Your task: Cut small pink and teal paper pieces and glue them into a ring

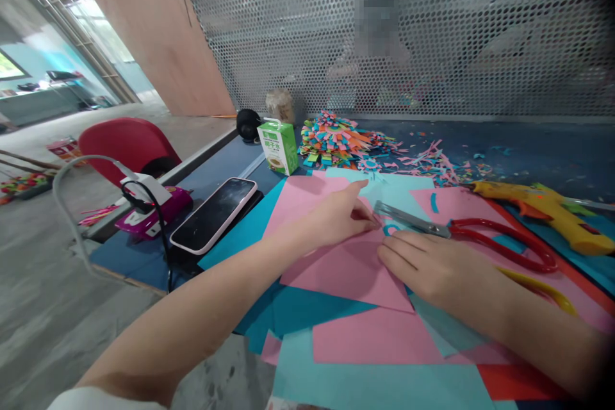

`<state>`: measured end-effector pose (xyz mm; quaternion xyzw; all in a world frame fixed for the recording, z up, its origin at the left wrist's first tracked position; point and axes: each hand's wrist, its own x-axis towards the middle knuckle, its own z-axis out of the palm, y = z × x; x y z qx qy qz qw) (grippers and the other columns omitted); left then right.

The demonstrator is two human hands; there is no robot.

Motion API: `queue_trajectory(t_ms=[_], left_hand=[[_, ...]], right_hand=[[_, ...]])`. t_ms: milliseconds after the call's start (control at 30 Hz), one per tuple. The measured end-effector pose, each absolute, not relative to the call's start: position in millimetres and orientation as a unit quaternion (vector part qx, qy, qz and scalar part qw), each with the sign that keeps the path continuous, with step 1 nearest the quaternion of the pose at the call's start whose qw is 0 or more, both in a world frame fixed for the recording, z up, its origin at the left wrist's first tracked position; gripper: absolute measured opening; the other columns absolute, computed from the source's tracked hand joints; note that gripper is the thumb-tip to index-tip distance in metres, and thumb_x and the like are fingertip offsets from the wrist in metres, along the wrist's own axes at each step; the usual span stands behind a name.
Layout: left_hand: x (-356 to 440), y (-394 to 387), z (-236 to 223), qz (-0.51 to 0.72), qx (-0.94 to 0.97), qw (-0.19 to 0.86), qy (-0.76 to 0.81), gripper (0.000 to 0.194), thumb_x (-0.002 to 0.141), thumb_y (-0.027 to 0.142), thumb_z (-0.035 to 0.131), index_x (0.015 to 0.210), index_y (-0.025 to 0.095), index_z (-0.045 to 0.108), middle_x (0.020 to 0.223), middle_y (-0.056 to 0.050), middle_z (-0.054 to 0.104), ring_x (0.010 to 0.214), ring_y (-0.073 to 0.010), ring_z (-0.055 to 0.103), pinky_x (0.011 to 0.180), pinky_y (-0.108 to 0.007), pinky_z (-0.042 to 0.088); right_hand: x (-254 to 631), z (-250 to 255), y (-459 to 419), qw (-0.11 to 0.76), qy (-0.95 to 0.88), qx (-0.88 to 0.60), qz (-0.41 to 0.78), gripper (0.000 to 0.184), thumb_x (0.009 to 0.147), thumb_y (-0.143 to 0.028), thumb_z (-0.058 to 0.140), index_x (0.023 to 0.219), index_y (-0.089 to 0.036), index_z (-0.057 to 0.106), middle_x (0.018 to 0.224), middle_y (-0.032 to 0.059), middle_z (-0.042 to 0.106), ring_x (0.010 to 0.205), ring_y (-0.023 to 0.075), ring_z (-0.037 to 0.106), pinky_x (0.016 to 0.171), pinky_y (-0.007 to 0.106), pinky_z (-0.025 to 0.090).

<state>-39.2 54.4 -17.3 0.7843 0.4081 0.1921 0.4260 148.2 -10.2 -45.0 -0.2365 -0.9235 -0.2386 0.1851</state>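
Observation:
My left hand hovers over a sheet of pink paper, its index finger raised and its thumb and other fingertips pinched together. What sits in that pinch is too small to make out. Beside it my right hand lies with fingers stretched flat on the pink paper, their tips close to a small curled blue paper strip. Just beyond the right fingers rest red-handled scissors, blades pointing left towards my left hand. A second, yellow handle shows partly under my right forearm. Light blue sheets spread beneath.
A yellow glue gun lies at the right. Behind the sheets stand a heap of coloured paper pieces and a green-white drink carton. A phone and a purple power strip with cables are left. Perforated metal rises behind.

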Motion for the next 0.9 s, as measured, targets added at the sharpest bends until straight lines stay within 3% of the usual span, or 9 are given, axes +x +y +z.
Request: queue_trajectory(t_ms=[300, 533, 767, 900], left_hand=[[-39.3, 55.7, -18.2, 0.191, 0.788, 0.417, 0.410, 0.079, 0.079, 0.011, 0.061, 0.148, 0.007, 0.022, 0.101, -0.013, 0.074, 0.088, -0.0180, 0.068, 0.081, -0.030, 0.051], [-39.4, 54.5, -16.8, 0.189, 0.792, 0.411, 0.409, 0.079, 0.079, 0.010, 0.061, 0.148, 0.006, 0.023, 0.100, -0.013, 0.075, 0.089, -0.0183, 0.069, 0.081, -0.029, 0.050], [-39.9, 53.9, -15.6, 0.192, 0.793, 0.413, 0.404, 0.077, 0.079, 0.009, 0.061, 0.147, 0.006, 0.025, 0.100, -0.013, 0.075, 0.088, -0.0173, 0.069, 0.079, -0.027, 0.051], [-39.5, 54.7, -15.5, 0.191, 0.794, 0.413, 0.403, 0.077, 0.080, 0.010, 0.061, 0.147, 0.007, 0.025, 0.100, -0.013, 0.075, 0.088, -0.0168, 0.069, 0.077, -0.026, 0.051]], right_hand=[[149.6, -41.3, -13.5, 0.188, -0.921, -0.234, -0.248, 0.034, 0.083, 0.004, 0.036, 0.082, -0.013, 0.065, 0.082, 0.0114, 0.069, 0.075, 0.0229, 0.062, 0.063, 0.033, 0.047], [156.5, -44.8, -13.9, 0.190, -0.920, -0.220, -0.263, 0.036, 0.086, 0.002, 0.036, 0.099, -0.009, 0.067, 0.094, 0.0120, 0.072, 0.088, 0.0223, 0.063, 0.076, 0.033, 0.050], [151.1, -41.6, -19.7, 0.187, -0.919, -0.220, -0.270, 0.037, 0.082, 0.004, 0.035, 0.093, -0.007, 0.070, 0.091, 0.0140, 0.073, 0.080, 0.0234, 0.063, 0.067, 0.034, 0.050], [151.1, -40.7, -16.4, 0.197, -0.918, -0.222, -0.263, 0.041, 0.089, 0.002, 0.030, 0.087, -0.009, 0.070, 0.086, 0.0131, 0.072, 0.078, 0.0230, 0.064, 0.068, 0.033, 0.049]])
